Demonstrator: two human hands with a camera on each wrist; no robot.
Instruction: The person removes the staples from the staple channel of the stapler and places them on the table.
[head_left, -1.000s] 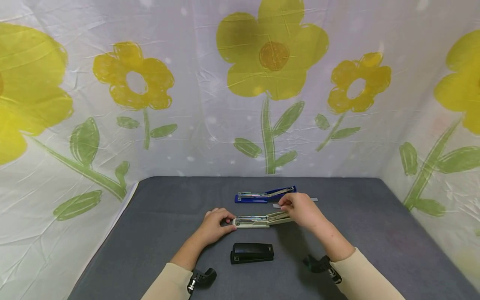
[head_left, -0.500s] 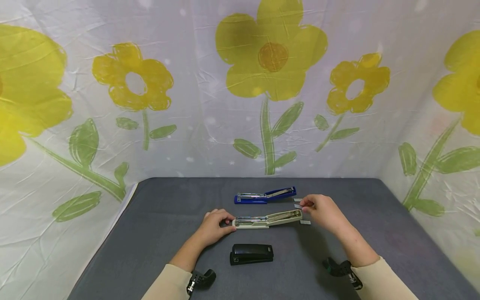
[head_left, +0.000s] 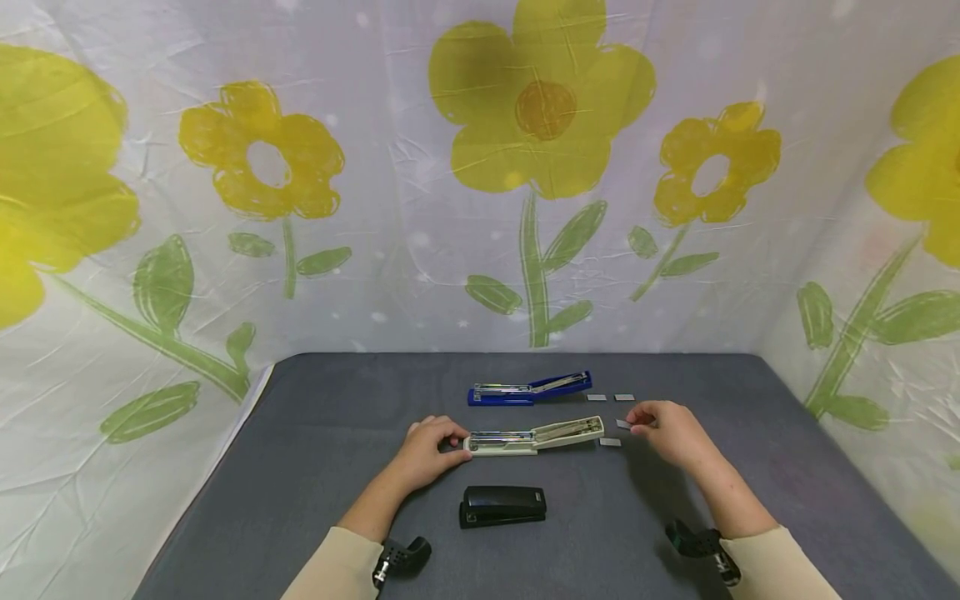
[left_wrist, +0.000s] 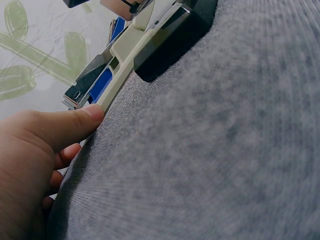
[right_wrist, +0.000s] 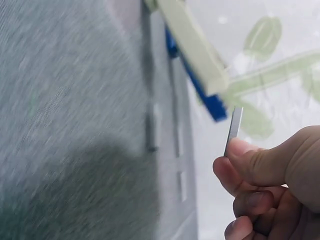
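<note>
A cream stapler [head_left: 501,446] lies folded wide open on the table, its top part tilted up to the right. My left hand [head_left: 426,450] holds its left end between thumb and fingers; in the left wrist view the thumb [left_wrist: 92,114] presses against its base. Right of the stapler, my right hand [head_left: 671,429] pinches a short strip of staples [right_wrist: 234,125] between thumb and forefinger, above the table and apart from the stapler. The other fingers curl below in the right wrist view.
Behind the cream stapler lies an opened blue stapler [head_left: 501,399]. A black stapler [head_left: 502,507] sits in front, its top part down. Staple strips rest on the grey table [head_left: 337,467]: one [head_left: 596,397], another [head_left: 624,397], and a third [head_left: 610,442] nearer.
My right hand has moved right with the staple strip, from over the cream stapler's raised part to beyond its end. My left hand has stayed put.
</note>
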